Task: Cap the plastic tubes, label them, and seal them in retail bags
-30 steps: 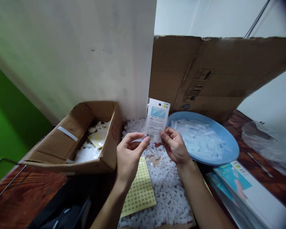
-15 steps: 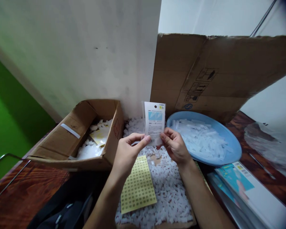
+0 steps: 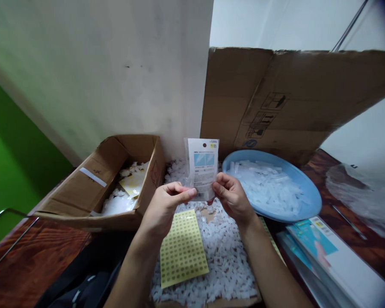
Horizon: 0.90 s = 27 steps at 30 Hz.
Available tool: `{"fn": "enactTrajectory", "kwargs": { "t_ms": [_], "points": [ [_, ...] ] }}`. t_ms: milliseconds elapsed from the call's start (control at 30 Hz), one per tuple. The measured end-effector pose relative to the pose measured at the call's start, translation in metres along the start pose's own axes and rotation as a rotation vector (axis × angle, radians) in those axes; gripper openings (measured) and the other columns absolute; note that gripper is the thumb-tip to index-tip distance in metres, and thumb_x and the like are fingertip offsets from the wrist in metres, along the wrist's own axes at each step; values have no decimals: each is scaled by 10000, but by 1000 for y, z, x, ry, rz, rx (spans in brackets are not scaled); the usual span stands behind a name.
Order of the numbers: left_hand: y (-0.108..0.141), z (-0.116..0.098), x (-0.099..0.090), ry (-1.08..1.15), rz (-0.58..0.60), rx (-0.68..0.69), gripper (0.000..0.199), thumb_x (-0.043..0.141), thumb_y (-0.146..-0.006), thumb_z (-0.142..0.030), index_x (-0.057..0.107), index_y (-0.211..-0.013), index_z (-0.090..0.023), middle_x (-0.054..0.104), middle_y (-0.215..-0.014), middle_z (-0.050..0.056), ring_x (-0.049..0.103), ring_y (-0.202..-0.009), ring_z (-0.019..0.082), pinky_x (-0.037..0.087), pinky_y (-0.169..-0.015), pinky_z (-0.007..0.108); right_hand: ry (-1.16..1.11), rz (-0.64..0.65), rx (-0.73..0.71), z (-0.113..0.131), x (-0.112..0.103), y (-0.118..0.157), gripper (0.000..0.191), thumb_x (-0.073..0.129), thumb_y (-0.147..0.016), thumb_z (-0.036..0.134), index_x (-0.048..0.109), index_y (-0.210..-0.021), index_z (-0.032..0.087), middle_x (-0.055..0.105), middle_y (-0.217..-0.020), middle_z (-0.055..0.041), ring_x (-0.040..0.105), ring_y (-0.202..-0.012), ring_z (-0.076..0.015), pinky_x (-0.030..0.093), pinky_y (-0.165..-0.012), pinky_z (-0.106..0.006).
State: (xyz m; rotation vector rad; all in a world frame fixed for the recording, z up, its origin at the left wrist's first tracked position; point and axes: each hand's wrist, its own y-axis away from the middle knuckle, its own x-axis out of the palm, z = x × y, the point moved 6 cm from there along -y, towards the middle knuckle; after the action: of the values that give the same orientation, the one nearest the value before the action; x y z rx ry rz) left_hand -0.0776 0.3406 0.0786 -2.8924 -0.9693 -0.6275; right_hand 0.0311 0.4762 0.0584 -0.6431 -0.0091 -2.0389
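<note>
1. While both hands are raised over the table, the left hand (image 3: 165,203) and the right hand (image 3: 232,197) each pinch a bottom corner of a small clear packet (image 3: 201,169) with a printed card insert, thumb against forefinger
2. Held upright, the packet sits between the hands, above a loose pile of small white plastic pieces (image 3: 224,256) and in front of the wall corner
3. It looks very light and thin; the card gives some stiffness, yet the clear sleeve is likely slick and easy to crease, so a pinch at the lower edge, as now, seems the sound place to hold
4. Just below the left hand lies a yellow sheet of round stickers (image 3: 182,248)
5. Left of it stands an open cardboard box (image 3: 93,188) with white bits inside; right of the hands, a blue basin (image 3: 308,205) holds clear tubes, backed by a cardboard flap (image 3: 291,94)
</note>
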Motion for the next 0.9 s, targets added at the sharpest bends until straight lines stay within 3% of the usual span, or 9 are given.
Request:
{"fn": "enactTrajectory", "kwargs": {
  "t_ms": [167, 300, 400, 500, 667, 800, 900],
  "points": [
    [0, 7, 4, 65, 110, 2, 402, 912, -690, -466, 658, -640, -158, 658, -692, 28, 590, -696, 158, 448, -695, 285, -38, 41, -21, 7, 2, -1, 344, 843, -817, 386, 586, -713, 183, 684, -610, 14, 655, -483, -133, 557, -447, -217],
    [1, 5, 6, 13, 171, 13, 347, 858, -778, -438, 700, -697, -140, 657, -717, 34, 594, -717, 146, 463, -706, 265, -18, 31, -29, 12, -2, 0, 352, 845, -813, 398, 587, -714, 181, 685, -619, 11, 645, -480, -128, 552, -444, -216],
    [1, -3, 3, -48, 140, 46, 335, 811, -826, -465, 771, -857, -134, 692, -770, 44, 610, -723, 133, 495, -719, 249, 30, -20, -39, 15, -10, 0, 359, 852, -801, 417, 595, -717, 179, 674, -626, 15, 626, -478, -122, 547, -441, -219],
    [-1, -7, 2, -152, 89, 88, 471, 788, -818, -547, 778, -1073, -150, 755, -918, 94, 680, -827, 195, 555, -761, 301, 130, -73, -49, 18, -18, 1, 315, 834, -822, 407, 631, -748, 178, 664, -646, 17, 618, -506, -121, 562, -463, -229],
    [-8, 1, 0, -263, -16, 154, 343, 893, -723, -409, 779, -920, -153, 791, -992, 99, 721, -898, 214, 560, -848, 312, 321, -60, -40, 17, -9, 2, 252, 769, -879, 414, 697, -937, 180, 729, -894, -49, 698, -742, -185, 639, -599, -298],
    [-13, 9, -3, -249, -48, 188, 284, 893, -720, -373, 765, -848, -154, 781, -893, 62, 708, -823, 182, 547, -790, 278, 404, -145, -29, 9, -2, 2, 597, 895, -746, 359, 594, -1238, 208, 723, -1195, -120, 714, -1054, -270, 652, -808, -377],
    [-14, 12, -7, -231, -50, 180, 296, 932, -660, -330, 717, -759, -151, 726, -761, 9, 658, -722, 139, 512, -705, 235, 376, -144, 8, 1, 3, 2, 583, 908, -731, 348, 566, -1185, 217, 748, -1153, -107, 739, -1023, -267, 645, -824, -377]
  ]
}}
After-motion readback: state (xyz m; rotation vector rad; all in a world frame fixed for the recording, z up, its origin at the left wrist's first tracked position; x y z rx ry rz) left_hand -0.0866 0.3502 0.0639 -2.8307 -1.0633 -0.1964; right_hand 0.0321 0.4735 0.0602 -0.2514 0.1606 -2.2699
